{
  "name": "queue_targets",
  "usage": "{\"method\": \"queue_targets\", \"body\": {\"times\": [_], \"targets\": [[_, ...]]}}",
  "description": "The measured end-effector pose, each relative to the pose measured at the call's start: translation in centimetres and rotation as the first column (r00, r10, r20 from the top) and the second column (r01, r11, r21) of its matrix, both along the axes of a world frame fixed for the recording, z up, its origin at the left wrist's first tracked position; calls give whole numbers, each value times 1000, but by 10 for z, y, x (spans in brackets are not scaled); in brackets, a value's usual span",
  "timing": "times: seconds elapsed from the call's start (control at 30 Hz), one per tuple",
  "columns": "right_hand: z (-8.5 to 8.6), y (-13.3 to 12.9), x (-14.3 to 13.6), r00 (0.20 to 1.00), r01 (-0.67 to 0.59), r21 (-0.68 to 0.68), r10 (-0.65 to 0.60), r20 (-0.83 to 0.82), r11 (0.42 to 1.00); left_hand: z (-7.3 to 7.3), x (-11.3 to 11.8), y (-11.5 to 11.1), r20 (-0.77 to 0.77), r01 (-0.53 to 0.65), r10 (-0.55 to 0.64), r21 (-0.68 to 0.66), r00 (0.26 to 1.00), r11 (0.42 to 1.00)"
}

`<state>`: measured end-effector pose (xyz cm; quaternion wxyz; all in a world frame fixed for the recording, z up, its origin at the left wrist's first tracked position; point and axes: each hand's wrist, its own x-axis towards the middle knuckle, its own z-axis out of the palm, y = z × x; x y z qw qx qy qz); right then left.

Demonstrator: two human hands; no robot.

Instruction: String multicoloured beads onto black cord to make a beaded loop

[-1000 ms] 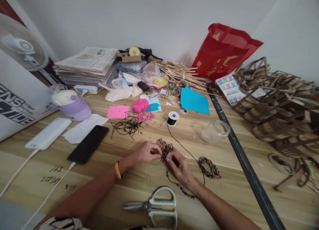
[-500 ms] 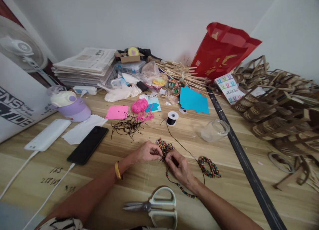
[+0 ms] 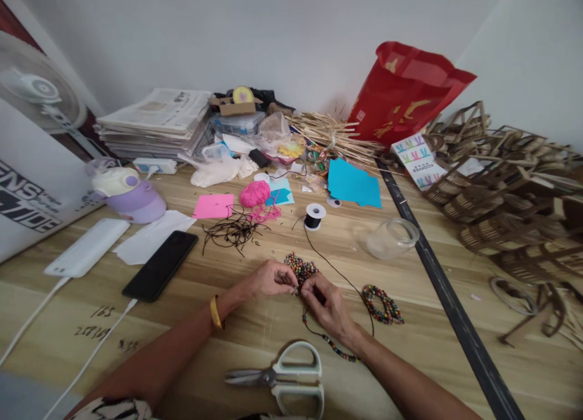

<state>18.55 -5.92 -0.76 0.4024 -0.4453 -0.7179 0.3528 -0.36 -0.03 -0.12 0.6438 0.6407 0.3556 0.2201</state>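
My left hand is closed in a pinch, its fingertips on a small bead at the near edge of a pile of multicoloured beads. Right beside it my right hand pinches a thin black cord. Several threaded beads hang on that cord below the right wrist. From there the cord loops round behind the hand to a white spool of black cord. The exact grip at the fingertips is too small to make out. A finished-looking coil of strung beads lies right of my right hand.
White-handled scissors lie at the near edge. A phone and a white power bank are at left. Black cord scraps, pink yarn and a glass jar lie beyond. Woven baskets crowd the right side.
My left fingertips have shifted very slightly at the bead pile. Otherwise the hands and the things on the table look the same.
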Motion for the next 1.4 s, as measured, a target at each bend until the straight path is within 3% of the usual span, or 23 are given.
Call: {"method": "queue_targets", "body": {"times": [1.4], "targets": [[1, 0, 0, 1000, -9, 11, 9, 0, 1000, -5, -1, 2, 31, 21, -23, 47, 999, 999]]}}
